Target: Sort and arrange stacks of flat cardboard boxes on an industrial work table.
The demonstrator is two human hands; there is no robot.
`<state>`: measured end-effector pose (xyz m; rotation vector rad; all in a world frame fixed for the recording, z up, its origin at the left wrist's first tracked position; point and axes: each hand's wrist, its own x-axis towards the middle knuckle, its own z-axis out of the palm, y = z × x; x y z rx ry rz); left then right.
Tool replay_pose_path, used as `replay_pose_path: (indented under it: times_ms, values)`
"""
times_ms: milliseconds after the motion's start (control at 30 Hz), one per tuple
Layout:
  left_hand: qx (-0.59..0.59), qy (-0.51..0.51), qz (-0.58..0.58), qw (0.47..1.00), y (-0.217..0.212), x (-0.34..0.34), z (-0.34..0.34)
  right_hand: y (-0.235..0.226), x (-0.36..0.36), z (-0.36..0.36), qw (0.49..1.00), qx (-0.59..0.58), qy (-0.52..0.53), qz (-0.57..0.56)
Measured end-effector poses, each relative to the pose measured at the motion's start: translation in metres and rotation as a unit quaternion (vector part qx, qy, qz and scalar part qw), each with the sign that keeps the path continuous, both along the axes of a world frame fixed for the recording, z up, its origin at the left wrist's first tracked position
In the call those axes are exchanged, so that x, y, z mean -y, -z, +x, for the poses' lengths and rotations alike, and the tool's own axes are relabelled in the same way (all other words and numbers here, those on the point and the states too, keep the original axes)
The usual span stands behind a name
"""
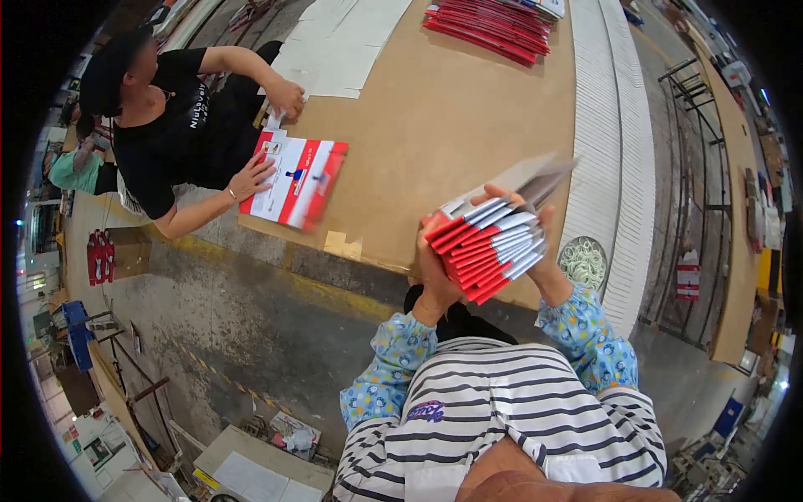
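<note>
Between my two hands is a thick bundle of folded red-and-white printed card pieces (pixel 489 251), held near the table's front edge with the folded edges toward me. My left hand (pixel 437 269) grips the bundle's left side. Along its right side my right hand (pixel 545 255) is closed, with some fingers behind the bundle. A pale flap or sheet (pixel 544 180) sticks out beyond the far end, smeared by motion. Close to my right hand stands a round bowl of pale rubber bands (pixel 583 261).
At the left, a co-worker in black (pixel 192 125) has a hand on a red-and-white printed carton (pixel 293 180). A pile of similar red pieces (pixel 493 29) lies at the table's far end. White sheets (pixel 335 46) lie far left; a ribbed white strip (pixel 606 151) runs along the right.
</note>
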<state>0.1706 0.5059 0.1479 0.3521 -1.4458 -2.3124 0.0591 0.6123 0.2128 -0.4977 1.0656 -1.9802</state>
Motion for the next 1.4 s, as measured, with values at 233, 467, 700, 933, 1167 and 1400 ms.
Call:
replay_pose_path:
  times_ms: [233,467,700,933,1167,1400]
  values:
    - [-0.01,-0.148,-0.406,0.902,0.035,0.017,-0.001,-0.015,-0.001,-0.022,0.984,-0.13,-0.023,0.117]
    - [-0.174,-0.007,0.218,0.96,-0.014,0.012,-0.012,-0.012,0.003,-0.013,0.99,-0.127,-0.002,0.065]
    - [0.037,-0.045,0.105,0.993,0.021,0.015,-0.022,-0.016,0.007,-0.024,0.985,-0.153,-0.013,0.078]
    - [-0.058,-0.121,-0.23,0.964,0.01,0.011,-0.019,-0.009,-0.007,-0.017,0.943,-0.291,0.164,0.016]
    - [-0.054,-0.139,-0.307,0.94,0.013,0.02,-0.02,0.01,-0.018,-0.014,0.967,-0.177,0.183,0.021]
    - [-0.084,-0.071,-0.421,0.9,0.012,0.03,-0.012,-0.006,-0.004,-0.018,0.996,-0.085,0.027,0.005]
